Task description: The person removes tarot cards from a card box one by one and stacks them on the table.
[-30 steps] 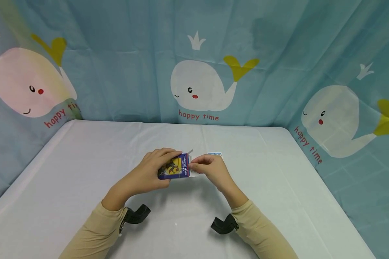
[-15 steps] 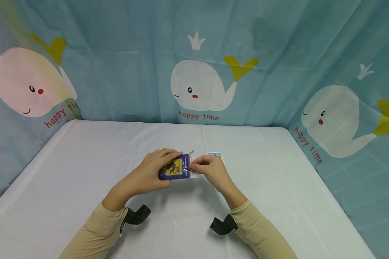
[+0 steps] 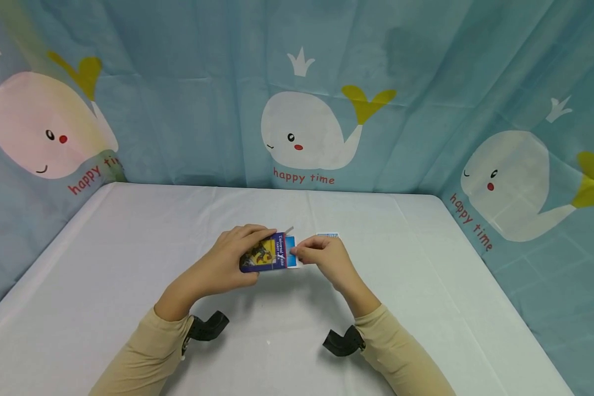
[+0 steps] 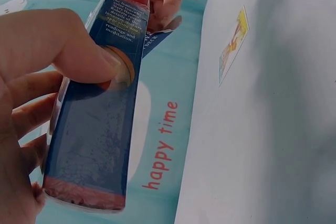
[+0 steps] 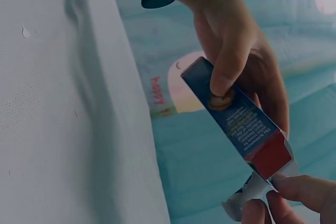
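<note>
My left hand (image 3: 230, 258) grips a small blue tarot card box (image 3: 263, 256), its lettered front facing up and its open end pointing right. In the left wrist view, the thumb lies on the narrow side of the box (image 4: 89, 129). A bright blue strip of a tarot card (image 3: 290, 242) sticks out of that open end. Thumb and fingers of my right hand (image 3: 329, 261) pinch the card's edge. Beside the fingers, a torn-looking pale flap (image 5: 244, 195) hangs from the box in the right wrist view.
Flat on the white table (image 3: 401, 286) lies one loose picture card (image 4: 233, 45), mostly behind the right hand in the head view. A blue curtain (image 3: 188, 110) with whale prints stands along the back and sides. Black wrist mounts (image 3: 344, 342) sit at both sleeves.
The blue card has come into sight at the box's open end, between box and right fingers. The right hand has shifted slightly right, and the box slightly left and up.
</note>
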`<state>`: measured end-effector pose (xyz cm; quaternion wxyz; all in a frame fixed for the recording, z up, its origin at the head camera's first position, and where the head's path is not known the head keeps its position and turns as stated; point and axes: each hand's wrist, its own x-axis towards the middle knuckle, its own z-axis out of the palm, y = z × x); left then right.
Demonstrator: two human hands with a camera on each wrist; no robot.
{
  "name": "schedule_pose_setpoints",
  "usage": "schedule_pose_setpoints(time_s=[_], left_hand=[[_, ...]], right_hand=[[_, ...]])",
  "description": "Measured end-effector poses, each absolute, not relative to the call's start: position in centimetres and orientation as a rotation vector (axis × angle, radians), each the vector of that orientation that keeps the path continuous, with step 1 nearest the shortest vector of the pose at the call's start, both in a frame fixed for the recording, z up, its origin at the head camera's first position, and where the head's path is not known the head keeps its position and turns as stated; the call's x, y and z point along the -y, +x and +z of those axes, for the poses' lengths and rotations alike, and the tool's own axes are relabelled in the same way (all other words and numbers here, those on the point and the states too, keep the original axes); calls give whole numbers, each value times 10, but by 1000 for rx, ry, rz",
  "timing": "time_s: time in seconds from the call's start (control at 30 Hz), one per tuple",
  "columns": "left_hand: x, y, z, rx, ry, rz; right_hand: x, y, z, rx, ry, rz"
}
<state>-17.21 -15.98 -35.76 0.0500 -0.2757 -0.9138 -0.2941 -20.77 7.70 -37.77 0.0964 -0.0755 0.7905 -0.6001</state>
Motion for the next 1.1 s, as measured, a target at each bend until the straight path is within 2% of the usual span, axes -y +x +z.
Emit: schedule_pose_setpoints(time_s=[0.63,1.1], left_hand=[[166,-173,-355,2797,-780,-880],[169,-174,-354,2810,-756,-879]], right_hand=[[-83,-208,-370,-2231,-165,-1831],[-88,-208,-368,-2160,-234,-1787]])
